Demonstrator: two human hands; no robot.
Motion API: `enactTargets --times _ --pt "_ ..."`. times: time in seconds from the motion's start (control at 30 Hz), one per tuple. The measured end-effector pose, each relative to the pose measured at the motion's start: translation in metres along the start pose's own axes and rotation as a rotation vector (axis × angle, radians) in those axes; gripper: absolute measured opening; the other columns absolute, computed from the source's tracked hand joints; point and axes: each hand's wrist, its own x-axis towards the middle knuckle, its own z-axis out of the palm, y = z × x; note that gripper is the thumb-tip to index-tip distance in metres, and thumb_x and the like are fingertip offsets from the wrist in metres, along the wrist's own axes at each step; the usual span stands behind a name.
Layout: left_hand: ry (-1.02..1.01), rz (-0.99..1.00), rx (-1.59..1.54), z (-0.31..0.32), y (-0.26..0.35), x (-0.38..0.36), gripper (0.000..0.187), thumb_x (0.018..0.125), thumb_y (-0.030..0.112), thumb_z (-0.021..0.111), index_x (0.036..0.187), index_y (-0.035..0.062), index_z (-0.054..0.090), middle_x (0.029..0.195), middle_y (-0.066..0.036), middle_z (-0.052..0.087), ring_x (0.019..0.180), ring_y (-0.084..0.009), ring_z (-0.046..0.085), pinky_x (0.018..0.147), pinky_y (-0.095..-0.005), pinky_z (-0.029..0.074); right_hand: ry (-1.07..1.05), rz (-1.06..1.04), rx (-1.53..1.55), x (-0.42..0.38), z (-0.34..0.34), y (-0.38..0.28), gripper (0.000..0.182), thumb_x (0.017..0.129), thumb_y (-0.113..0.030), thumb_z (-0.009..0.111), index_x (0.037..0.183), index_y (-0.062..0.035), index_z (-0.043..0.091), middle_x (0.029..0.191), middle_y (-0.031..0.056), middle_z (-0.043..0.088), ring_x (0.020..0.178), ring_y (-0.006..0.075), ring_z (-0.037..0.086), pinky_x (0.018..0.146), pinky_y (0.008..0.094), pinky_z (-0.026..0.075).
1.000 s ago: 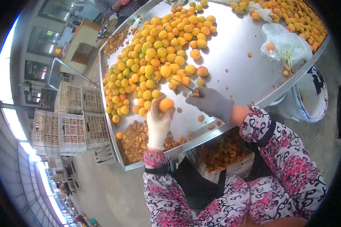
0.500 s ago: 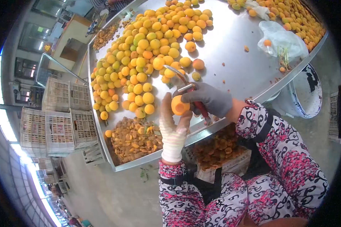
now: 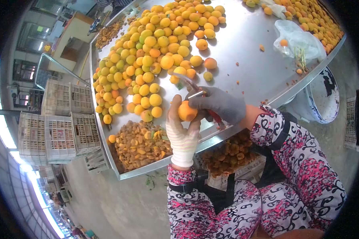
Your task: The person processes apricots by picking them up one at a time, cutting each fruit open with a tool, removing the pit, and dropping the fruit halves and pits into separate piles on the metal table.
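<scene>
My left hand (image 3: 182, 137), in a white glove with stained fingers, is closed round an orange apricot (image 3: 186, 112) above the near edge of the table. My right hand (image 3: 223, 104) wears a grey glove and grips a pair of red-handled pruning shears (image 3: 216, 118). Its curved metal blades (image 3: 186, 81) point up and left over the table. The right thumb and fingers touch the apricot's right side. A pile of whole apricots (image 3: 147, 59) lies beyond my hands. To the left, pits and scraps (image 3: 137, 145) are heaped in the table's corner.
The metal table (image 3: 251, 51) has a raised rim. A plastic bag (image 3: 295, 40) and more apricots (image 3: 313, 24) lie at the far right. Below the near edge stands a crate of orange-brown fruit pieces (image 3: 229, 157). A white bucket (image 3: 319, 97) and stacked crates (image 3: 60, 133) flank the table.
The apricot has turned in my fingers, and its pale, flat-looking patch no longer faces me. Both hands and the shears stay nearly in place; the view has shifted slightly.
</scene>
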Motion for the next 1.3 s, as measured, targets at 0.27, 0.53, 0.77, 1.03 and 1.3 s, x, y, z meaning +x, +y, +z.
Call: enactTargets --times 0.27,0.53,0.77,1.03,1.3 --pt "-0.097 -0.151 -0.193 -0.001 0.015 0.002 0.071 0.076 0.0 0.06 0.137 0.0003 0.024 0.113 -0.015 0.048 0.097 -0.0192 0.051 0.085 -0.0288 0.043 -0.048 -0.106 -0.185 0.0 -0.008 -0.004 0.042 0.08 -0.037 0.065 0.106 -0.0052 0.055 0.068 0.0003 0.053 0.051 0.0052 0.047 0.043 0.0193 0.038" --pt "-0.011 -0.236 -0.455 0.005 0.01 -0.003 0.066 0.077 0.001 0.054 0.136 0.0002 0.024 0.111 -0.011 0.047 0.095 -0.0165 0.049 0.081 -0.0244 0.044 -0.074 -0.056 -0.185 -0.014 0.001 -0.016 0.042 0.078 -0.033 0.067 0.108 -0.0068 0.055 0.076 -0.0015 0.055 0.056 0.0046 0.047 0.048 0.019 0.039" --pt "0.005 -0.33 -0.602 -0.001 0.012 0.0 0.055 0.077 -0.001 0.055 0.128 -0.0011 0.035 0.109 -0.009 0.048 0.092 -0.0137 0.05 0.08 -0.0256 0.046 -0.061 -0.133 -0.209 -0.015 0.005 -0.018 0.029 0.083 -0.027 0.062 0.103 -0.0068 0.058 0.08 0.0005 0.058 0.061 0.0048 0.05 0.054 0.0193 0.042" --pt "0.118 -0.179 -0.197 -0.005 -0.005 0.001 0.053 0.073 -0.005 0.061 0.123 -0.0013 0.045 0.109 -0.01 0.049 0.097 -0.0169 0.049 0.081 -0.0268 0.045 0.168 -0.007 -0.102 0.006 -0.007 -0.004 0.027 0.085 -0.02 0.058 0.107 -0.004 0.058 0.071 -0.0012 0.051 0.06 0.0057 0.047 0.052 0.0199 0.039" --pt "0.093 -0.232 -0.286 -0.011 -0.005 0.003 0.053 0.074 -0.003 0.061 0.124 0.0023 0.045 0.109 -0.009 0.05 0.096 -0.0153 0.049 0.082 -0.0254 0.044 0.168 0.185 -0.117 0.012 -0.004 0.033 0.041 0.086 -0.042 0.056 0.1 -0.003 0.056 0.072 0.005 0.056 0.058 0.0108 0.053 0.054 0.0253 0.045"
